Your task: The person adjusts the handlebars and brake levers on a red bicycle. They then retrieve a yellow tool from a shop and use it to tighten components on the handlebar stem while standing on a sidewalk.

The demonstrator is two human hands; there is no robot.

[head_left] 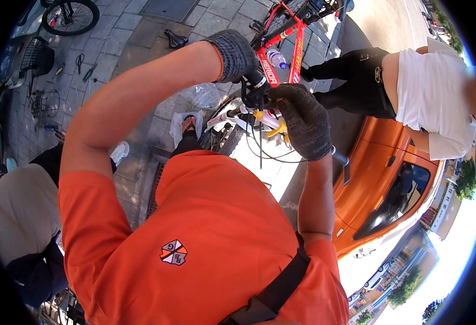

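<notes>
A bicycle with a red frame (297, 43) stands in front of me. My left hand (231, 54), in a dark grey knit glove, is closed round the left side of its handlebar (258, 82). Close beside it, my right hand (303, 116), gloved likewise, has its fingers bent and pressed together at the middle of the handlebar. Whatever those fingers hold is hidden. Black cables (260, 143) loop below the hands, near a yellow part (276, 127). The bar's other end (342, 158) sticks out past my right wrist.
An orange car (379, 173) is parked at right. A person in a white shirt (433, 81) stands beside the bicycle; another in grey (21, 208) is at left. A saddle (175, 39), pliers (90, 72), a wheel (71, 16) and a plastic bottle (276, 58) are on the paving.
</notes>
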